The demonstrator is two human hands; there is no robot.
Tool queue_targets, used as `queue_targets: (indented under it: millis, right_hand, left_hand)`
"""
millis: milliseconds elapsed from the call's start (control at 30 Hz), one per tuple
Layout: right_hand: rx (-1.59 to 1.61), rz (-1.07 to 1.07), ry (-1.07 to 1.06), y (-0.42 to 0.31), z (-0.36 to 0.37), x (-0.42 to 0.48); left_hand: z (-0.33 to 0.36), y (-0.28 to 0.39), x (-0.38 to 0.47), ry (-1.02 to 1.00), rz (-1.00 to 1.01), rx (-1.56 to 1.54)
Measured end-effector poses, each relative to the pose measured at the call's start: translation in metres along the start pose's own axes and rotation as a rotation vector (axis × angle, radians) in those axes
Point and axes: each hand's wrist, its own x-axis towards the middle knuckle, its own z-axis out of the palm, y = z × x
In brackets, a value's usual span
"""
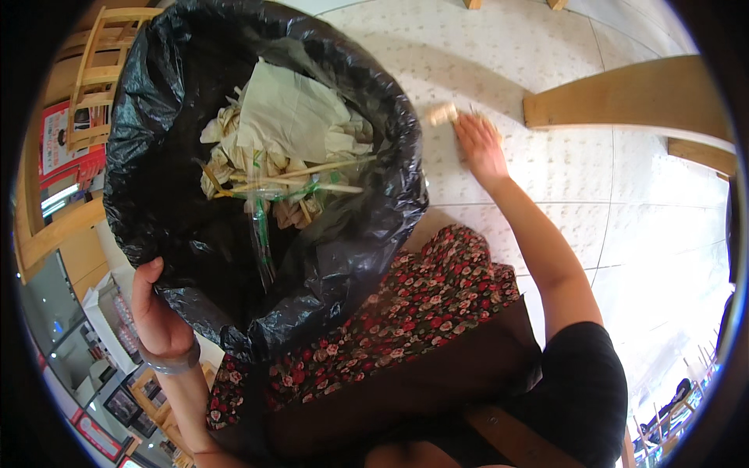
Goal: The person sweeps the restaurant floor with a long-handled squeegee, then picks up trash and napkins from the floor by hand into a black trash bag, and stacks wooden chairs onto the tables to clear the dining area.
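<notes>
My left hand [161, 319] grips the near left rim of a bin lined with a black plastic bag [363, 257], the thumb over the edge. Inside lie crumpled paper napkins [292, 111], disposable chopsticks [316, 169] and clear plastic wrappers with green print [260, 234]. Low over the tiled floor, right of the bin, my right hand [480, 146] has its fingers on a small beige crumpled item [442, 114], perhaps tissue. It shows on both sides of the fingers; blur hides its exact kind.
A wooden furniture leg [620, 93] stands on the pale floor tiles [544, 234] at right. A wooden chair [96, 76] is at the upper left. Below it are a red printed panel [73, 143] and a white box [114, 319]. A metal rack [673, 421] stands lower right.
</notes>
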Motion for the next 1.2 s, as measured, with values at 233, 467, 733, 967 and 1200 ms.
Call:
queue_targets:
  millis: [233, 467, 733, 967, 1200]
  right_hand:
    - [-0.417, 0.444, -0.034, 0.107, 0.026, 0.098]
    - [0.188, 0.207, -0.090, 0.054, 0.064, 0.183]
    - [0.471, -0.347, -0.599, -0.037, -0.018, -0.041]
    - [-0.400, -0.366, -0.096, 0.005, 0.008, 0.021]
    - [0.095, 0.885, 0.231, 0.165, 0.000, 0.169]
  left_hand:
    - [0.009, 0.000, 0.001, -0.001, -0.023, -0.021]
    - [0.008, 0.003, -0.006, 0.065, 0.062, 0.030]
    - [0.000, 0.002, 0.001, 0.005, -0.025, -0.004]
    - [0.011, 0.000, -0.001, -0.039, -0.025, -0.007]
    - [0.026, 0.006, -0.013, -0.003, -0.005, 0.023]
